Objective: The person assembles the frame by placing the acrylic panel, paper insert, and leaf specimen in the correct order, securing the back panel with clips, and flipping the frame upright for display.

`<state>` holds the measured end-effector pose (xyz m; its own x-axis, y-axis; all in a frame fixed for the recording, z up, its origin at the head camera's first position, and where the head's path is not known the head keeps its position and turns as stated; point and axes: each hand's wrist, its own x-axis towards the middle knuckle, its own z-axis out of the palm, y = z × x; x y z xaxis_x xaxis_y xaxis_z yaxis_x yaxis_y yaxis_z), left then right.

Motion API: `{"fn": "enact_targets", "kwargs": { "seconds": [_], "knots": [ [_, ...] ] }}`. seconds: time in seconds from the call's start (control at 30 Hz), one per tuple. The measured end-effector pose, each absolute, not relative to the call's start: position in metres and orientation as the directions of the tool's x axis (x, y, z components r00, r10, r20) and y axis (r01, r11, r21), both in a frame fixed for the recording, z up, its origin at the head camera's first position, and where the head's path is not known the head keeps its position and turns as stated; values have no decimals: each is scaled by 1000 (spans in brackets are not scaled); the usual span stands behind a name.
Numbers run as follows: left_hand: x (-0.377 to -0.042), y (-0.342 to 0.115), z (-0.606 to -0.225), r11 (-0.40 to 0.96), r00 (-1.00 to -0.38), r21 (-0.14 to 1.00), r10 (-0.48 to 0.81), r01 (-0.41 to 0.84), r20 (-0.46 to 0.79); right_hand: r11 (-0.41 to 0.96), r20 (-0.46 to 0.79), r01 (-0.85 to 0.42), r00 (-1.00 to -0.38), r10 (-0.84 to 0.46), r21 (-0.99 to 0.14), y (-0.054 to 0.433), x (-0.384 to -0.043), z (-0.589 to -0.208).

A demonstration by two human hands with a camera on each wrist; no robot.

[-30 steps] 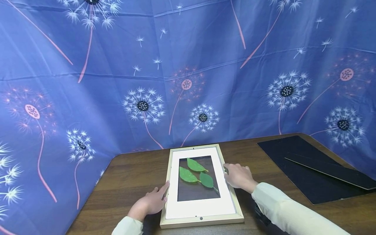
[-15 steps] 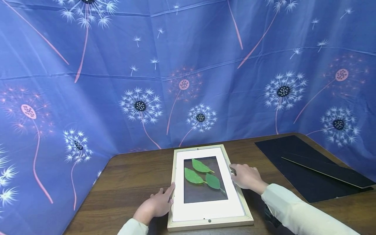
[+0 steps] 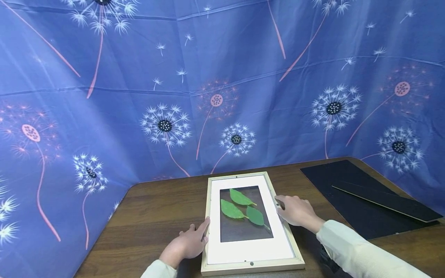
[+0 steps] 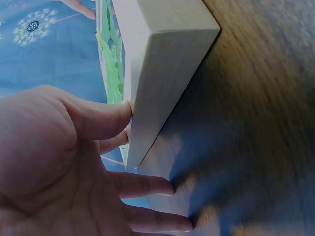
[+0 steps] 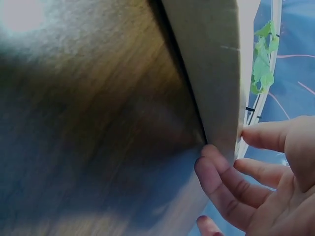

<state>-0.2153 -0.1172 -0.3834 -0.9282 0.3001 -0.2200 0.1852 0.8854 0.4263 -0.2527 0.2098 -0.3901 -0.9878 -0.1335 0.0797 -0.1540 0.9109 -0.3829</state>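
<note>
- Has picture frame flat on table, with leaves inside white border.
- Touches frame's left edge with left hand, spread at fingers.
- Touches right edge with right hand, bent at fingers; cannot tell whether pinching.

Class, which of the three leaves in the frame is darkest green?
The lower-right leaf; the top leaf and the left leaf are both a brighter, lighter green.

- Brown wood-grain surface has rounded far corners.
- Blue dandelion-print cloth hangs behind the surface and along both its sides.
- Bright glare gleams on the surface.
</note>
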Motion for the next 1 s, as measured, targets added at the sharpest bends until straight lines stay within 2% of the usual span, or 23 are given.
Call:
{"fn": "enact_targets", "kwargs": {
  "seconds": [0.33,0.63,1.0],
  "knots": [
    [-216,-118,-384,892,-925,416,296,179,-237,801,95,-227,-973,-209,-554,231,-257,-395],
    [-215,-118,-384,892,-925,414,296,179,-238,789,136,-239,-971,-197,-566,268,-256,-391],
    [-215,-117,-382,884,-925,433,298,175,-234,793,138,-165,-985,-103,-586,334,-249,-387]
  ]
}}
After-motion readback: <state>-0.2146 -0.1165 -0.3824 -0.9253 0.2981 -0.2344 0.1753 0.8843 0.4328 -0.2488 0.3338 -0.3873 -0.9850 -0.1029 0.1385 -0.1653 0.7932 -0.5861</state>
